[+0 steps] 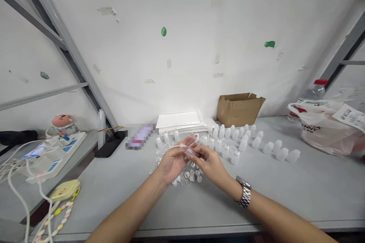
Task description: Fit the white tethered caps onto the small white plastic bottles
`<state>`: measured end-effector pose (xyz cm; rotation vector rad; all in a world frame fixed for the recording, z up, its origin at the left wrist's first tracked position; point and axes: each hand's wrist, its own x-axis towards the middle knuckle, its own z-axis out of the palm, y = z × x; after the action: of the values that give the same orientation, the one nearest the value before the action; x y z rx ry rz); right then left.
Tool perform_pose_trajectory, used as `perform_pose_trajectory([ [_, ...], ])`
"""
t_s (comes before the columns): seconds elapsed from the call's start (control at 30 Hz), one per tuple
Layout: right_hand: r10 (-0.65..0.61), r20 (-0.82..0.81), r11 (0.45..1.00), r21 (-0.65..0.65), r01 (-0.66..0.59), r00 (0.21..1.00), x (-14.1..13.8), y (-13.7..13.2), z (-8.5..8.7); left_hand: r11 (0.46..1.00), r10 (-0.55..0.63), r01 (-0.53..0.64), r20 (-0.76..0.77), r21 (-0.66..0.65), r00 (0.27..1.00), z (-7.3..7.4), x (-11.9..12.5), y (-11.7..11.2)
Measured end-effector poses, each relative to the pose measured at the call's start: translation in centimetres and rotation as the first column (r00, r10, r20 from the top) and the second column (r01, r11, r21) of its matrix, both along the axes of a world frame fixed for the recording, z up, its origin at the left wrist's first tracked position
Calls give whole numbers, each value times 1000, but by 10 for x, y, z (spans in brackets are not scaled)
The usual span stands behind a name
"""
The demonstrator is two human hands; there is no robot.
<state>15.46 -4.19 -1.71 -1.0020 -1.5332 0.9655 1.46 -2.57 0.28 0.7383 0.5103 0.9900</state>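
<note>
Head view: a clear piece (189, 152) lies between the hands, at ten o'clock from the right hand (209, 162), fingertips pinching it, and two o'clock from the left hand (174, 162), palm up, grip unclear; long axis masked; at three o'clock a plastic bag (321, 138) reads "ENNY"; its white label (350, 117) is illegible.

The cardboard box (238, 112) is plain brown. In front of it, the small bottles (243, 144) are translucent white and the loose caps (192, 178) white. Left of it show a white stack (179, 119), a black phone (111, 146) and a pale yellow case (65, 190). Right of it, the plastic bag (322, 142) is pinkish white with dark lettering. Behind it, the white wall (185, 11) bears green patches (163, 31).
</note>
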Motion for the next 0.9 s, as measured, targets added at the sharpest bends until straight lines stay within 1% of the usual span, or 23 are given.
perform_pose_trajectory([
  [0.07, 23, -67, 999, -46, -26, 997, -1, 1, 1, 999, 19, -18, -26, 28, 999, 2, 0, -2],
  [0.17, 64, -169, 985, -148, -90, 984, -2, 2, 5, 997, 63, -61, -37, 54, 997, 5, -2, -1],
  [0.3, 82, -229, 966, -222, -134, 970, -1, 3, 9, 994, 78, -74, -38, 84, 996, 5, -9, 5],
  [0.43, 88, -246, 967, -213, -143, 965, -1, 3, 7, 987, 117, -107, -83, 120, 990, 5, -11, 8],
  [0.6, 64, -244, 975, -190, -113, 968, -2, 3, 5, 989, 124, -118, -58, 87, 991, 2, -6, 6],
  [0.73, 75, -254, 972, -200, -128, 964, -1, 4, 4, 995, 95, -94, -38, 32, 995, -1, -4, 5],
  [0.9, 82, -273, 964, -222, -145, 959, 0, 3, 6, 999, 42, -42, 23, -10, 999, -5, -5, 5],
])
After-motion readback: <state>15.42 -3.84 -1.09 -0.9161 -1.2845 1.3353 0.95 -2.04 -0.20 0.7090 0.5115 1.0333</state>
